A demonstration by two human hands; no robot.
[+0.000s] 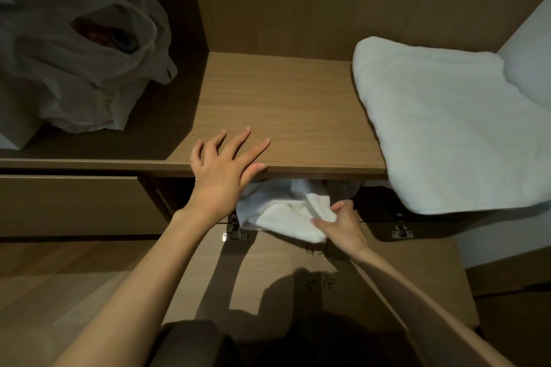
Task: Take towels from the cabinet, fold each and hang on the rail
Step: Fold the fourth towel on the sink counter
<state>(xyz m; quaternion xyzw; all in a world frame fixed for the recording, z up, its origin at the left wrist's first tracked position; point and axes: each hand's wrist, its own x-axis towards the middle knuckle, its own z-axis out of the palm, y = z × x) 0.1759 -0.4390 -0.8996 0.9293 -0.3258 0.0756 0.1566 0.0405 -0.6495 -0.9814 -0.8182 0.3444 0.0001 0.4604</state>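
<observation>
Two white towels show around the wooden shelf [286, 104] of the cabinet. The larger one, a thick folded bath towel [453, 134], lies on the right end of the shelf and hangs over its front edge. At the shelf's far left, in a darker compartment, sits a crumpled plastic bag [80, 62]. Below the shelf's front edge a flap door [343, 283] lies folded down on metal hinges [235, 232], with faint handwriting on it. The smaller towel [286, 214] spills out of the opening just under the shelf, onto the door's hinged edge. The left hand [223, 170] rests on the shelf's front edge, fingers spread flat and holding nothing. The right hand [340, 225], below the shelf, pinches the smaller towel's near corner between thumb and fingers.
</observation>
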